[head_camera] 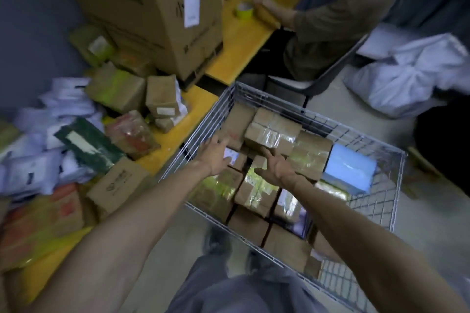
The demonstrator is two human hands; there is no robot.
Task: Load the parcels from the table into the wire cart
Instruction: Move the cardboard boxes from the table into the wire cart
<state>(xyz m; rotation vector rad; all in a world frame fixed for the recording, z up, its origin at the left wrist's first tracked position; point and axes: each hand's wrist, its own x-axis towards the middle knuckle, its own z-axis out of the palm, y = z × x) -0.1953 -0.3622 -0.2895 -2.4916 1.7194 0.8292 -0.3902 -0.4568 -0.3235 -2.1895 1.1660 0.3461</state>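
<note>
Parcels [273, 132] fill most of the wire cart [381, 201] in front of us. They are brown cardboard boxes bound in glossy clear tape, packed side by side and partly stacked, with one pale blue parcel [351, 170] close to the cart's right wall. More of them lie on the yellow table [236, 43] to our left: small brown boxes [160, 94], a flat dark green packet [89, 145] and a heap of white mailers [33, 173].

We hold both hands over the load. Our left hand [216, 157] hangs above a box with a white label, fingers straight and spread, gripping nothing. Our right hand [277, 170] is spread the same way over a taped box, thumb out, also empty. Whether either palm touches the boxes below, we cannot tell.

The cart's left wall stands just beside the table edge. Bare mesh shows along the cart's right side and at its near corner. A tall carton [152, 7] stands on the table beyond the cart, and another person [330, 20] sits at the table's far end by a yellow tape roll [244, 10]. White bags [412, 71] lie on the floor to the right, apart from the cart.
</note>
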